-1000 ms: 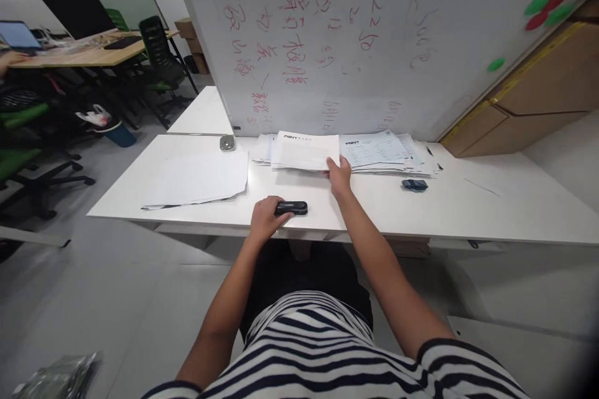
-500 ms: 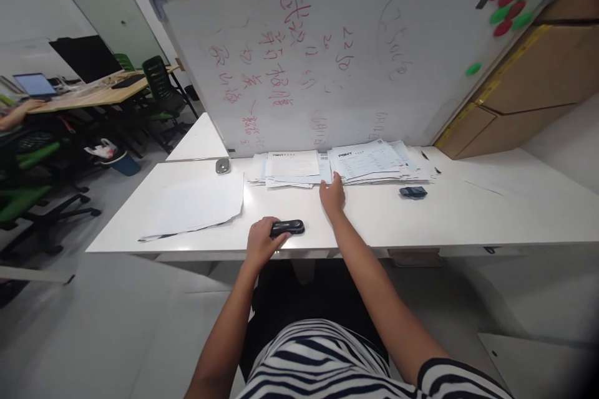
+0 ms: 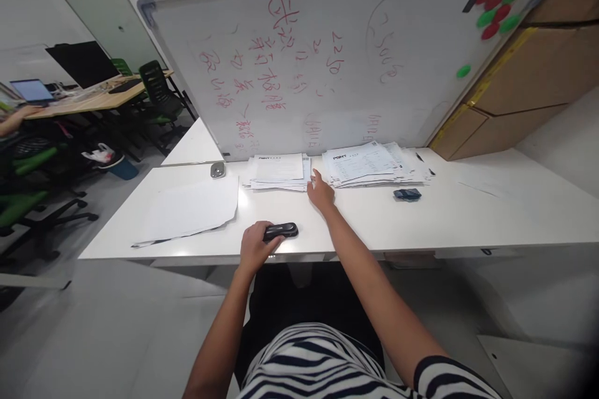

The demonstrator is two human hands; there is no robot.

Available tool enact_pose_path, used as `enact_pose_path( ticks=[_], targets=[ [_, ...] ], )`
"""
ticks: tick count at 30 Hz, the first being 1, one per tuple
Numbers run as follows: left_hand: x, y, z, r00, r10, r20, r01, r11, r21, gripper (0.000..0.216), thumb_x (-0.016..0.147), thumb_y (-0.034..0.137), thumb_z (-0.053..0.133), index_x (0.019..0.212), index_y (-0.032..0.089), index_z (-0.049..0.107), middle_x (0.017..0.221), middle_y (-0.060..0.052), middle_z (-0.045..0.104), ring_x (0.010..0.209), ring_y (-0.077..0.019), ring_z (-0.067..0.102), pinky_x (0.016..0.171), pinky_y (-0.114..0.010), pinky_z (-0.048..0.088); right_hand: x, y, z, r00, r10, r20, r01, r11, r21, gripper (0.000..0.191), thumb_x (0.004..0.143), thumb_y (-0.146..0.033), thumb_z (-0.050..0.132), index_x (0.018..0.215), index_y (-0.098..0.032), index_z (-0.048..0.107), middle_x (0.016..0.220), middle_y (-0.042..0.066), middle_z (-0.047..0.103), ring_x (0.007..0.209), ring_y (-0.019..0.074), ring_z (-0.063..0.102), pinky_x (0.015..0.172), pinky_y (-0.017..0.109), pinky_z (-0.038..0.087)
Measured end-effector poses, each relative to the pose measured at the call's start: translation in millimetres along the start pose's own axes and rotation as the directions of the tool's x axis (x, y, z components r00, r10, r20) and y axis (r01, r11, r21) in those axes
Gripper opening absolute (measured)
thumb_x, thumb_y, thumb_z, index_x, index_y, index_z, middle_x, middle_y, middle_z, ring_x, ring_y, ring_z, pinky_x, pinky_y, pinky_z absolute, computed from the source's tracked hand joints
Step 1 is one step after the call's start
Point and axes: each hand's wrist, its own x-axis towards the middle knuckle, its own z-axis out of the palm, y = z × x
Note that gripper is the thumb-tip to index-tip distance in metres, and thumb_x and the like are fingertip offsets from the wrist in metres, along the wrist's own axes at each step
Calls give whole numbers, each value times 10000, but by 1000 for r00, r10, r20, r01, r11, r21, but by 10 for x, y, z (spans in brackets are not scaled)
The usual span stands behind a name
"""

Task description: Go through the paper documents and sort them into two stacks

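My left hand is wrapped round a black stapler lying near the table's front edge. My right hand reaches to the right end of a stack of printed sheets, fingers apart, touching or almost touching its edge. Just to the right of that hand lies a second, wider stack of printed sheets, with a narrow gap between the two. Both piles sit at the foot of the whiteboard, their lower sheets uneven.
A whiteboard with red writing stands along the table's back. Loose white sheets lie left, near a small grey device. A dark blue object lies right. Cardboard boxes lean at the back right; another person's arm shows far left.
The left paper stack has shifted left, away from the right stack, and my right hand has moved left with it. My left hand stays on the stapler. The view has shifted slightly.
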Motion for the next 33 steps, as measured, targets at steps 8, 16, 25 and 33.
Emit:
enact_pose_path(
  ticks=[8,16,25,33],
  targets=[
    [-13,18,-5,1000,4,-1,-4,1000,0,326,775,440,645,1008,228,562,971,-35,661,925,-214,617,799,-335,461,4,32,35,999,-51,20,52,995,-88,566,923,-346,373,1468,-234,269,1224,72,639,1033,247,614,858,354,449],
    [3,14,4,1000,11,-9,-11,1000,21,330,766,439,655,996,220,564,958,-41,661,904,-213,620,788,-338,466,-43,22,78,989,-142,42,147,978,-150,544,932,-369,372,1450,-209,321,1162,89,666,972,249,629,828,336,454],
    [3,7,4,1000,17,-15,-16,999,35,350,766,466,647,996,217,563,943,-39,665,889,-217,626,761,-334,470,97,261,-287,898,-200,-392,135,973,-187,405,931,-261,355,1292,-187,525,1476,112,387,1380,243,263,1102,495,184],
    [-4,4,12,1000,9,-6,-9,999,37,348,775,472,636,1008,227,555,970,-37,665,902,-221,621,776,-341,462,189,732,-441,930,-80,-358,-44,944,-327,456,892,-403,455,1261,-146,529,1435,175,430,1357,314,288,1040,680,-42]
  ],
)
